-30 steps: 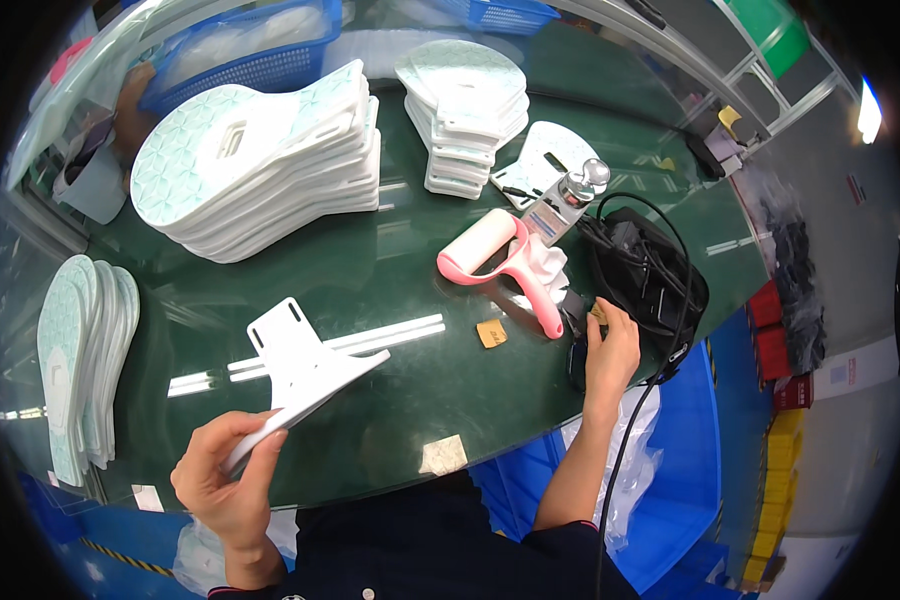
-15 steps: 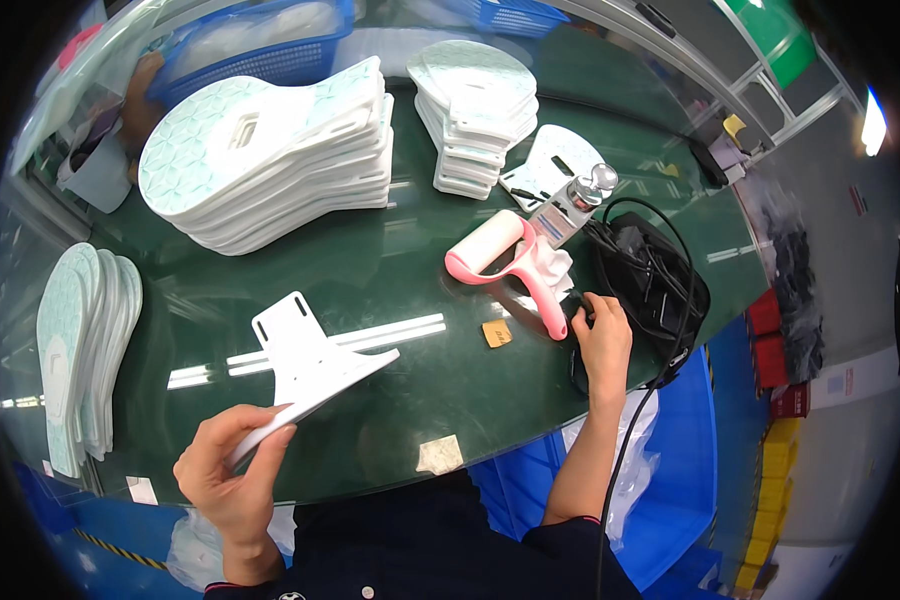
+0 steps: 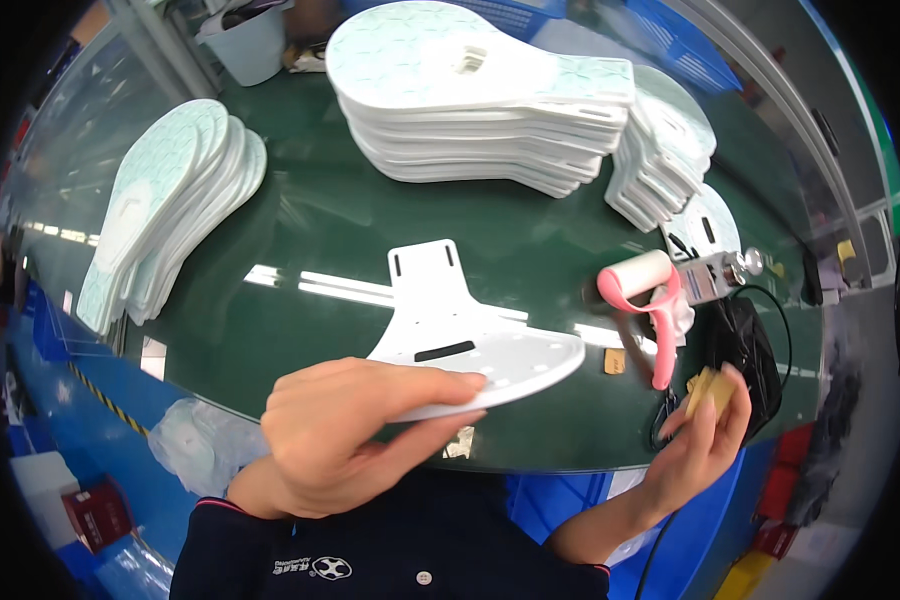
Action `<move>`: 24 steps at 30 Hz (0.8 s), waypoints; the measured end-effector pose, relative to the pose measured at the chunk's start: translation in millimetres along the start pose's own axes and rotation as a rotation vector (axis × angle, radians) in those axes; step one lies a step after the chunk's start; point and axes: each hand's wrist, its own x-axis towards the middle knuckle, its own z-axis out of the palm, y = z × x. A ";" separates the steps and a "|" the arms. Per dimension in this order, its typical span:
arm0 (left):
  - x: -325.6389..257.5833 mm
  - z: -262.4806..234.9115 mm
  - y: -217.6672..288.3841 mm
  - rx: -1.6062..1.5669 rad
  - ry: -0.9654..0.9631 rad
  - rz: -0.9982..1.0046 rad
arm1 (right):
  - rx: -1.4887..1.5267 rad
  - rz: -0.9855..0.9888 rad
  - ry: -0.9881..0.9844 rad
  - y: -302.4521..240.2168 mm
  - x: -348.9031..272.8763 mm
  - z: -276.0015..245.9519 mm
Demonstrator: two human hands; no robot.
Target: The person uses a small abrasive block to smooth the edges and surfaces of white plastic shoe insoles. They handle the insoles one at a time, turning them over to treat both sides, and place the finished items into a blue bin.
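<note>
A white plastic panel [image 3: 470, 345] with a rounded end, a narrow slotted tab and a dark slot is held over the table. My left hand [image 3: 355, 425] pinches its near edge between thumb and fingers. At the right, my right hand [image 3: 705, 445] is closed on a small yellowish pad [image 3: 710, 392], slightly blurred; its material is unclear. Just beyond that hand lie a pink-handled lint roller [image 3: 638, 283] and a black bag [image 3: 750, 345]. A small tan square [image 3: 614, 361] rests on the table left of the roller's handle.
Similar panels form a tall stack [image 3: 480, 135] at the back, a smaller stack [image 3: 660, 150] beside it and a leaning row [image 3: 165, 215] at left. A pump bottle [image 3: 708, 277] stands by the roller. A blue bin [image 3: 570, 500] sits below the green table's [image 3: 300, 350] front edge.
My view has swung left. The panel has come nearer my body's middle and turned its slotted face up. My right hand, earlier by the bag without a visible pad, now holds the yellowish pad.
</note>
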 end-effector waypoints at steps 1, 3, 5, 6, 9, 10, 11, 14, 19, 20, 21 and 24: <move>0.3 -3.5 1.0 -0.011 -0.037 0.009 | 0.168 0.006 -0.011 -9.5 -7.0 10.9; 1.2 -8.6 1.1 -0.051 -0.116 0.030 | 0.473 0.017 -0.212 -26.8 -16.6 28.6; 0.4 -9.7 0.6 -0.087 -0.174 0.060 | 0.529 0.025 -0.280 -39.6 -27.6 46.5; -2.9 -10.4 -1.6 -0.112 -0.176 0.067 | 0.575 0.008 -0.355 -42.8 -32.6 55.7; -6.3 -11.9 -4.6 -0.155 -0.188 0.109 | 0.705 -0.020 -0.540 -44.4 -41.2 66.0; -5.7 -12.2 -3.4 -0.142 -0.185 0.124 | 0.756 -0.018 -0.571 -44.9 -39.9 70.5; -5.5 -11.2 -1.9 -0.127 -0.182 0.136 | 0.768 -0.009 -0.551 -45.9 -40.5 73.4; -3.9 -10.6 2.2 -0.141 -0.208 0.095 | 0.719 0.032 -0.392 -51.2 -49.9 82.2; 4.2 -10.6 3.7 -0.106 -0.236 0.138 | 0.621 -0.086 -0.455 -52.7 -43.5 87.9; 3.2 -10.5 4.7 -0.078 -0.226 0.147 | 0.607 -0.080 -0.504 -52.3 -43.4 86.6; 2.0 -10.4 5.8 -0.048 -0.211 0.157 | 0.591 -0.077 -0.553 -52.0 -43.1 85.4; -2.2 -5.1 10.5 -0.049 -0.144 0.100 | 0.717 0.066 -0.616 -49.8 -43.6 77.5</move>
